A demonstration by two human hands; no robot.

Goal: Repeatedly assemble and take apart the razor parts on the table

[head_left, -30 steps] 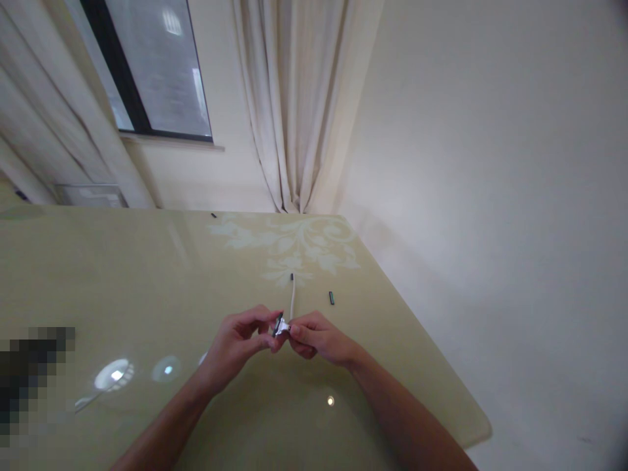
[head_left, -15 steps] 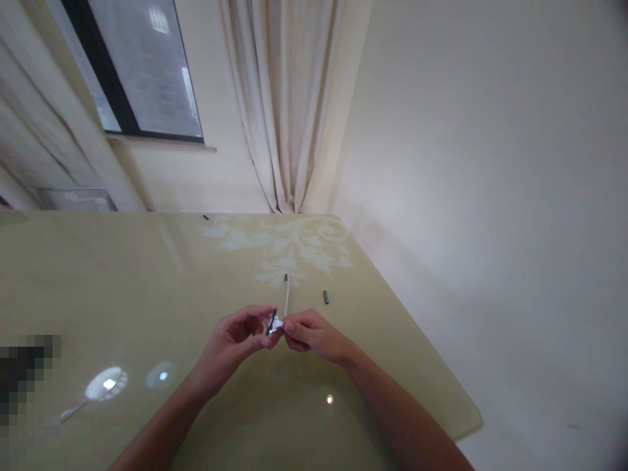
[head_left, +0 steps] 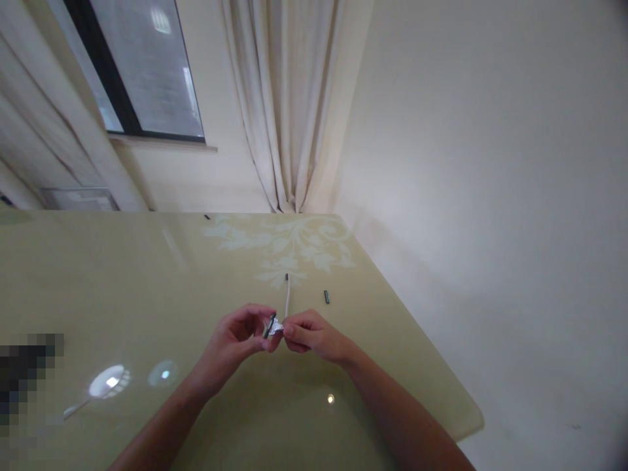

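Observation:
My left hand (head_left: pixel 239 332) grips a small dark connector bar (head_left: pixel 269 325) by its two ends, between thumb and fingers. From that bar a shiny silver foil-like piece (head_left: pixel 277 326) runs to my right hand (head_left: pixel 311 335), whose thumb and fingers pinch its other end. A thin white cable (head_left: pixel 288 297) with a dark tip (head_left: pixel 287 277) stretches away over the table from behind the right fingers. Its near end, and whether it joins the silver piece, is hidden. A short dark bar (head_left: pixel 326 297) lies on the table beyond my right hand.
The glossy yellowish table (head_left: pixel 392 347) has a white floral pattern at its far corner. Near its far edge lies a tiny dark piece (head_left: pixel 207 216). A white cable (head_left: pixel 77 410) shows at lower left, beside a pixelated area. A wall (head_left: pixel 490 196) stands to the right, curtains (head_left: pixel 289 104) behind.
Both hands keep nearly the same place and grip. The dark connector bar has tilted slightly in my left fingers. The whole view has shifted by a few pixels.

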